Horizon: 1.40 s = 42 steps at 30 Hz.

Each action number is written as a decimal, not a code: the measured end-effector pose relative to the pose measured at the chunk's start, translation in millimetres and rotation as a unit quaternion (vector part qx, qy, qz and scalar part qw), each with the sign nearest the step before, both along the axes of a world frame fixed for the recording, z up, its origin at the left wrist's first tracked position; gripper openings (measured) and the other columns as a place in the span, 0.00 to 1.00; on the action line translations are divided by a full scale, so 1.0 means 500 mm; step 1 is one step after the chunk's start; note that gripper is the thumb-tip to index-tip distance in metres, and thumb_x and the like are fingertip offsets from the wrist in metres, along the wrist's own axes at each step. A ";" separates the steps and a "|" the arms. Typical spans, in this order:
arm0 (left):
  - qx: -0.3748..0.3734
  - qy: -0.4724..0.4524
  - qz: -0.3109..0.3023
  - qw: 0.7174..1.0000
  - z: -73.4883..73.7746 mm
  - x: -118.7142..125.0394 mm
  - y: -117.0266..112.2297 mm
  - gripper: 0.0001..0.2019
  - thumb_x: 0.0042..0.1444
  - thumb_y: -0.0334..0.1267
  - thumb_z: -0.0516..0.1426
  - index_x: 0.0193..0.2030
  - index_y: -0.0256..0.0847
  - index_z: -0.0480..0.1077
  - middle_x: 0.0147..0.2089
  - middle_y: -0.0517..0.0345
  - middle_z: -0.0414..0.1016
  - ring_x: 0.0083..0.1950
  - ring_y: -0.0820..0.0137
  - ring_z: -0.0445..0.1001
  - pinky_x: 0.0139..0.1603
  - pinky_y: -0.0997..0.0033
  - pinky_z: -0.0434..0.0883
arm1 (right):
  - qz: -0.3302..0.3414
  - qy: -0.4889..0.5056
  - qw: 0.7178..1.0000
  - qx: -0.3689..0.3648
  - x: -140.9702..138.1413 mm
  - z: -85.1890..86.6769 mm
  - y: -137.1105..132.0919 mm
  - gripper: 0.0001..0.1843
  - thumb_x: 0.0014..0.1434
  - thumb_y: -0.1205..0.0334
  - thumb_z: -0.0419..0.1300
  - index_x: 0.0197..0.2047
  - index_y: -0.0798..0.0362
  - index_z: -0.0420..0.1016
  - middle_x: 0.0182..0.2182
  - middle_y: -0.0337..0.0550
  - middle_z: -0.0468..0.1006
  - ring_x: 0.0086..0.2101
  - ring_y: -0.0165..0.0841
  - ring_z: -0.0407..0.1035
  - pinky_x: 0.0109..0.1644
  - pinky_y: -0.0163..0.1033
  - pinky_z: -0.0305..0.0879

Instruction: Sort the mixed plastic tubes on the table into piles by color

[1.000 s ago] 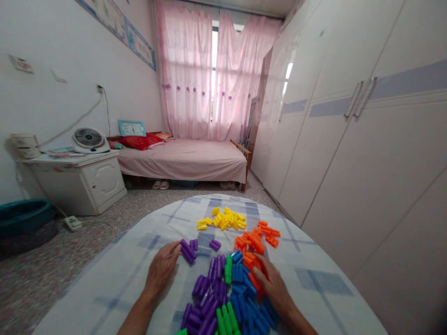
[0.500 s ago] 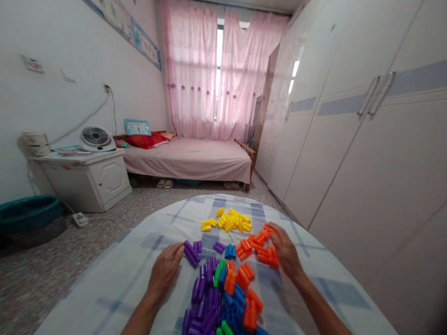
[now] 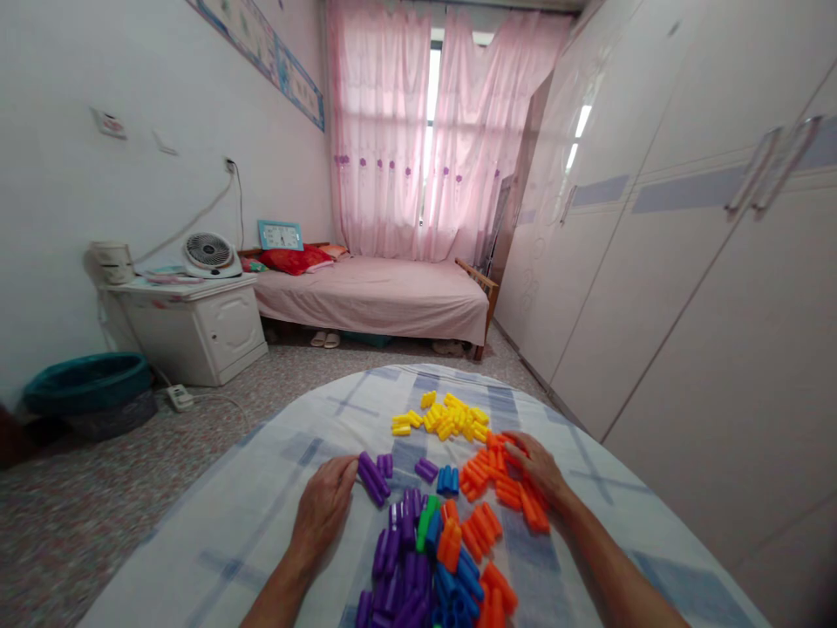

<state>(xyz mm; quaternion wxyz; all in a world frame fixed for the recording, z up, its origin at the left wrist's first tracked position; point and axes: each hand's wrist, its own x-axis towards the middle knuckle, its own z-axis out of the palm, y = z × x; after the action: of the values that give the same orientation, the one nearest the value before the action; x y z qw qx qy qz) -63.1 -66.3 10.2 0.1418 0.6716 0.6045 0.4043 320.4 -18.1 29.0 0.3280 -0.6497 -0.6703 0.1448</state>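
Note:
My left hand [image 3: 325,511] lies flat on the checked tablecloth [image 3: 261,506], fingers stretched out, its fingertips touching a purple block [image 3: 371,477]. My right hand [image 3: 540,468] rests open on the heap of orange blocks [image 3: 492,475] at the right, fingers spread over them. Between my hands lies a mixed pile of purple, blue, green and orange blocks [image 3: 432,558]. A small blue block [image 3: 447,480] sits alone near the orange heap. Farther off is a heap of yellow blocks [image 3: 445,417].
The round table's far edge [image 3: 432,373] faces a pink bed [image 3: 376,296]. A white cabinet [image 3: 196,327] with a fan [image 3: 207,253] stands at the left, a teal basin [image 3: 85,384] on the floor beside it. Wardrobe doors [image 3: 686,262] line the right wall.
My right hand swept out of the mixed pile to the far right with orange blocks and now rests on the orange heap. The left hand barely moved. My head turned left.

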 end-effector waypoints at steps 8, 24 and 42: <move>0.000 0.009 -0.003 1.000 0.000 -0.001 0.002 0.19 0.62 0.47 0.44 0.45 0.41 0.72 0.45 0.55 0.76 0.49 0.66 0.72 0.54 0.63 0.67 | 0.175 0.058 0.982 -0.053 -0.087 -0.016 -0.066 0.28 0.57 0.45 0.51 0.55 0.52 0.69 0.54 0.48 0.70 0.54 0.42 0.62 0.61 0.50 0.52; -0.011 0.000 0.006 1.000 0.002 0.002 -0.001 0.19 0.62 0.47 0.45 0.46 0.42 0.72 0.46 0.55 0.76 0.49 0.65 0.72 0.54 0.61 0.67 | 0.076 -0.092 0.993 -0.006 -0.157 0.097 0.089 0.27 0.61 0.49 0.46 0.60 0.53 0.62 0.61 0.47 0.61 0.60 0.35 0.54 0.63 0.42 0.48; -0.003 0.008 0.009 1.000 0.003 0.003 -0.002 0.17 0.61 0.46 0.46 0.46 0.42 0.72 0.46 0.53 0.76 0.49 0.64 0.72 0.53 0.61 0.68 | 0.238 -0.131 0.957 -0.103 -0.214 0.058 0.061 0.24 0.56 0.43 0.52 0.50 0.45 0.73 0.57 0.45 0.66 0.52 0.41 0.65 0.56 0.47 0.57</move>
<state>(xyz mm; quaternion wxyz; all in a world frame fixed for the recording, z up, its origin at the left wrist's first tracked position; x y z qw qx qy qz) -61.4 -67.4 11.7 0.1359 0.6690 0.6127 0.3982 213.5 12.3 58.0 0.1249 -0.5151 -0.8240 0.2003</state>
